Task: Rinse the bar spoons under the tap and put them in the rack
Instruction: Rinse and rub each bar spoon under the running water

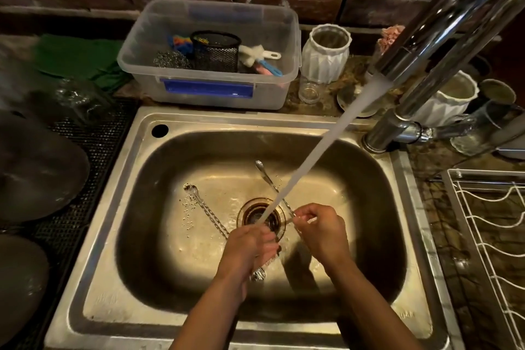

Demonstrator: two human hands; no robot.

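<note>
Water (312,150) runs from the chrome tap (443,17) into the steel sink (204,119) and lands on my left hand (247,247) over the drain. That hand grips a bar spoon whose metal end (257,275) sticks out below it. A twisted-handled bar spoon (208,212) runs from the sink's left up to this hand; whether it is the same one I cannot tell. My right hand (321,233) pinches the near end of another bar spoon (268,182), which slants away behind the stream. The white wire rack (494,236) stands on the counter at right.
A clear plastic tub (210,94) with a mesh cup, scourer and brushes sits behind the sink. White ribbed vases (325,54) and glasses crowd the back right by the tap base. Dark round plates (37,167) lie on a black mat at left.
</note>
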